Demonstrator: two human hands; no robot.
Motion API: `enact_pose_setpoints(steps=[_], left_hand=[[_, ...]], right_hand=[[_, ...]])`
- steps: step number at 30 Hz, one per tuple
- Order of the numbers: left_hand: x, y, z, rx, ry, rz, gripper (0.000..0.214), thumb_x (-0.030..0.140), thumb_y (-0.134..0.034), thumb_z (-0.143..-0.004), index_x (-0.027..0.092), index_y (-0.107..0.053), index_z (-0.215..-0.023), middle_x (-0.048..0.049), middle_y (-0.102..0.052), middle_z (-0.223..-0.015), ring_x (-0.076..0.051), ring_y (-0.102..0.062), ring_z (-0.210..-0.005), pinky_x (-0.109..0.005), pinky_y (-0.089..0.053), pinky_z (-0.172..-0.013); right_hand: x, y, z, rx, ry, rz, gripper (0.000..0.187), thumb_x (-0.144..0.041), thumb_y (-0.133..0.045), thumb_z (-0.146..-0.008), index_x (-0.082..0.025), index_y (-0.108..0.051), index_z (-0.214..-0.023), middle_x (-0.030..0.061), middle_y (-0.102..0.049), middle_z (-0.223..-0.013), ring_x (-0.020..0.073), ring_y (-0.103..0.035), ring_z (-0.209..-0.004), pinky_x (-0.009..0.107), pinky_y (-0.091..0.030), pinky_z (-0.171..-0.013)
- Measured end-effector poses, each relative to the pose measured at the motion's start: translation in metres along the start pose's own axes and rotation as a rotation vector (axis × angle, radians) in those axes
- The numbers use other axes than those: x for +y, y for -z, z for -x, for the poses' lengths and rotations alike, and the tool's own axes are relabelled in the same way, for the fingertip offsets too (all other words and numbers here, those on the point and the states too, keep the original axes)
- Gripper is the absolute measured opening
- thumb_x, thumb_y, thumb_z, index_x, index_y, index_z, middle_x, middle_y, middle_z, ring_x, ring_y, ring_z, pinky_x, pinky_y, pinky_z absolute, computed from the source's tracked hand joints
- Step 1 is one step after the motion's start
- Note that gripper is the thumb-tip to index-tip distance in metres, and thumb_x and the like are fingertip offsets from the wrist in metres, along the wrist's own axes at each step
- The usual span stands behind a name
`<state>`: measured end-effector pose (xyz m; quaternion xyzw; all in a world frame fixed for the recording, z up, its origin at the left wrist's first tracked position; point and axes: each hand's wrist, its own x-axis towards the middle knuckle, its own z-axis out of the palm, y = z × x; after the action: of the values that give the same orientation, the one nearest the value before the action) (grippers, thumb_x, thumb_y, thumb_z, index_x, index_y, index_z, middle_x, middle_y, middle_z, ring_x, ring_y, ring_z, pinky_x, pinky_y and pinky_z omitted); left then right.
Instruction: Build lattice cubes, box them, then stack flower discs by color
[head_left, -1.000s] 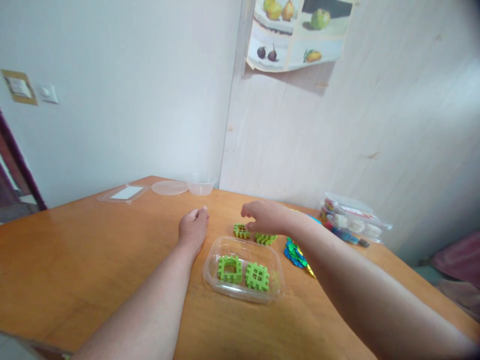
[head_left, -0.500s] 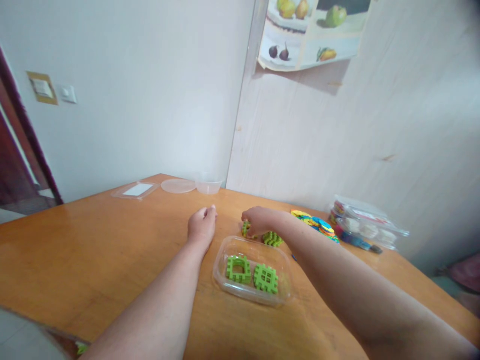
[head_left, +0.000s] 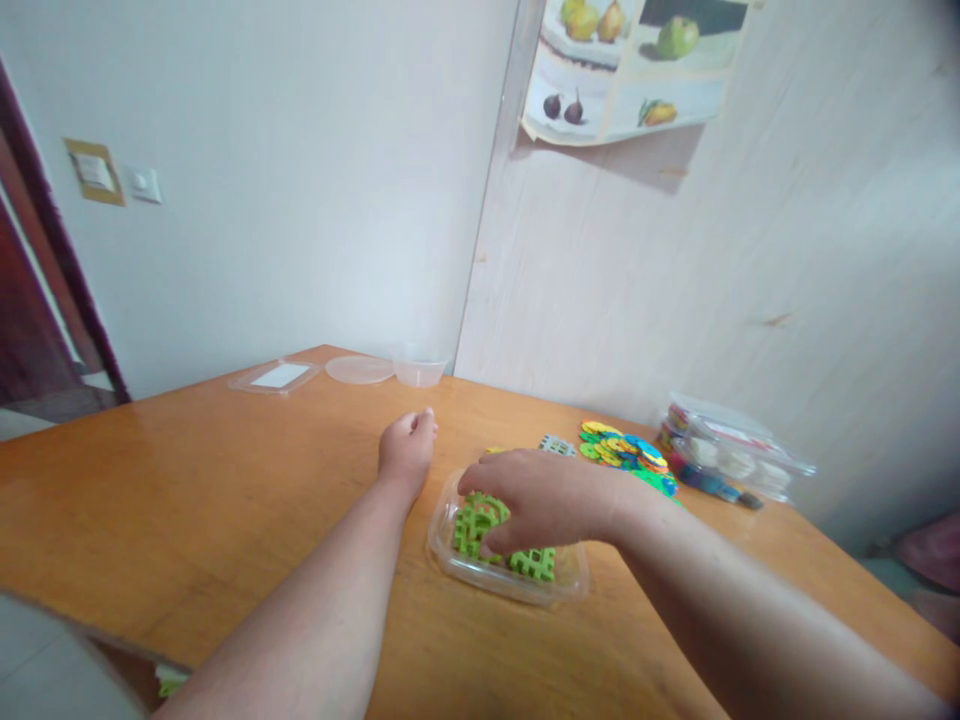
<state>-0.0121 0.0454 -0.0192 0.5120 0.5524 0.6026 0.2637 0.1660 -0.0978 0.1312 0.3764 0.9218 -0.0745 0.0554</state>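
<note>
My right hand [head_left: 536, 495] is over a clear plastic tub [head_left: 510, 590], its thumb and fingers around a green notched interlocking block [head_left: 484, 512] at the left side. That block lies on or just above another green block in the tub. A second green block [head_left: 534, 563], with a grid-like middle, sits to the right, partly under my hand. My left hand [head_left: 406, 450] rests on the table left of the tub, fingers curled closed, with nothing visible in it.
Behind my right hand lie a grey grid block [head_left: 557, 446] and a pile of colourful discs [head_left: 626, 450]. Clear boxes [head_left: 735, 450] stand at the right. A clear lid [head_left: 281, 376], a round lid [head_left: 360, 370] and a clear bowl [head_left: 420, 372] are along the back edge of the wooden table [head_left: 225, 480].
My right hand has moved from the blocks behind the tub toward me, over the tub, bringing a green block onto the left side. My left hand has stayed in place.
</note>
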Motion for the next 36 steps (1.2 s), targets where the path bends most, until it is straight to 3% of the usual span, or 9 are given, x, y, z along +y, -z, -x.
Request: enact_pose_setpoints(steps=[5,11,14,17,22,26,30,36], left_hand=[[0.004,0.001,0.003,0.012,-0.001,0.01,0.043,0.056,-0.047,-0.084,0.019,-0.065,-0.069,-0.0078,-0.071,-0.07,-0.02,-0.064,-0.066,-0.028,-0.041,-0.058],[0.011,0.005,0.007,0.001,-0.04,-0.064,0.046,0.056,-0.045,-0.086,0.02,-0.063,-0.066,-0.0034,-0.065,-0.061,-0.018,-0.059,-0.06,-0.028,-0.036,-0.054],[0.008,0.004,0.005,-0.004,-0.055,-0.067,0.046,0.055,-0.044,-0.087,0.02,-0.062,-0.064,-0.0034,-0.064,-0.061,-0.019,-0.059,-0.061,-0.028,-0.037,-0.054],[0.003,0.004,0.001,-0.016,-0.037,-0.07,0.044,0.055,-0.045,-0.086,0.02,-0.064,-0.067,-0.0054,-0.068,-0.066,-0.019,-0.061,-0.063,-0.028,-0.039,-0.056],[-0.001,0.003,-0.003,-0.014,-0.018,-0.081,0.044,0.056,-0.045,-0.085,0.02,-0.065,-0.068,-0.0074,-0.07,-0.069,-0.02,-0.062,-0.064,-0.029,-0.041,-0.059],[-0.002,0.003,-0.003,-0.018,-0.012,-0.072,0.044,0.056,-0.046,-0.085,0.02,-0.066,-0.069,-0.0079,-0.071,-0.071,-0.02,-0.063,-0.066,-0.029,-0.042,-0.059],[0.0,0.003,-0.001,-0.018,-0.018,-0.067,0.045,0.057,-0.045,-0.086,0.02,-0.065,-0.069,-0.0073,-0.071,-0.07,-0.02,-0.062,-0.065,-0.028,-0.041,-0.058],[0.008,0.004,0.005,0.0,-0.023,-0.04,0.045,0.055,-0.046,-0.086,0.019,-0.064,-0.067,-0.0044,-0.067,-0.064,-0.019,-0.06,-0.062,-0.028,-0.038,-0.055]], right_hand=[[0.004,-0.002,0.0,0.045,-0.043,-0.051,0.063,-0.047,-0.07,-0.079,-0.025,-0.057,-0.136,0.0097,-0.065,-0.128,0.0278,-0.062,-0.112,0.036,-0.047,-0.091],[0.047,0.014,-0.014,0.231,-0.206,-0.003,0.044,-0.032,-0.061,-0.086,-0.017,-0.062,-0.127,0.0101,-0.069,-0.119,0.0228,-0.065,-0.103,0.031,-0.049,-0.087],[0.07,0.015,-0.035,0.14,-0.308,0.11,0.046,-0.028,-0.062,-0.083,-0.014,-0.063,-0.127,0.0132,-0.067,-0.125,0.0265,-0.064,-0.109,0.035,-0.05,-0.089],[0.078,0.012,-0.056,-0.002,-0.322,0.18,0.05,-0.025,-0.067,-0.079,-0.014,-0.064,-0.127,0.0153,-0.064,-0.132,0.029,-0.061,-0.118,0.037,-0.049,-0.093],[0.08,-0.004,-0.081,-0.171,-0.292,0.168,0.049,-0.038,-0.081,-0.066,-0.018,-0.074,-0.11,0.013,-0.074,-0.111,0.0308,-0.068,-0.104,0.039,-0.052,-0.086],[0.083,-0.012,-0.09,-0.199,-0.27,0.175,0.042,-0.039,-0.08,-0.067,-0.017,-0.076,-0.102,0.0133,-0.076,-0.102,0.0298,-0.07,-0.094,0.038,-0.053,-0.08],[0.08,-0.001,-0.075,-0.058,-0.333,0.193,0.05,-0.032,-0.075,-0.07,-0.018,-0.069,-0.118,0.0141,-0.07,-0.12,0.0297,-0.066,-0.108,0.035,-0.051,-0.085],[0.049,0.026,-0.005,0.144,-0.275,0.066,0.051,-0.042,-0.07,-0.078,-0.021,-0.061,-0.124,0.0095,-0.066,-0.123,0.026,-0.062,-0.106,0.032,-0.048,-0.082]])
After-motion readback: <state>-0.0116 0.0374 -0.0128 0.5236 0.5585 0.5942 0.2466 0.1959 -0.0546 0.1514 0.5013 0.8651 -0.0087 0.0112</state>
